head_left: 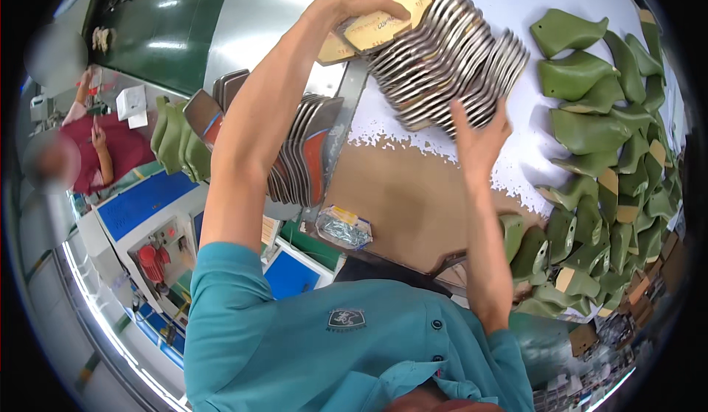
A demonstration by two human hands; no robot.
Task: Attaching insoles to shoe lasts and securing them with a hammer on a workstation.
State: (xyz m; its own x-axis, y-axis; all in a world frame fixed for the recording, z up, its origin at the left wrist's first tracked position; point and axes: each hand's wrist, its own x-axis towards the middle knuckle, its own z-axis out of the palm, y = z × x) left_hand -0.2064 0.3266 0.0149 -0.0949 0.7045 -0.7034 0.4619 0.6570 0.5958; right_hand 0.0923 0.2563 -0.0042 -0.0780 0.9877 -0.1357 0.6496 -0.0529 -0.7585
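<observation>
A long row of thin, metal-edged shoe-shaped plates [442,58] stands packed on the table in front of me. My left hand [361,5] reaches to its far left end, fingers closed over a yellow shoe-shaped plate [387,29] with handwriting on it; its thumb is hidden. At the near right end, my right hand [481,135] grips the row, thumb on one side and fingers on the other. Another row of metal-edged plates with orange faces [313,161] stands left of the table seam, partly behind my left forearm.
Many olive-green shoe lasts [586,128] crowd the table's right side. A clear plastic packet [344,228] lies at the near edge. More green lasts [181,135] stand at left. Beyond them is a co-worker in a dark red top [118,150], near a blue-topped machine [147,200].
</observation>
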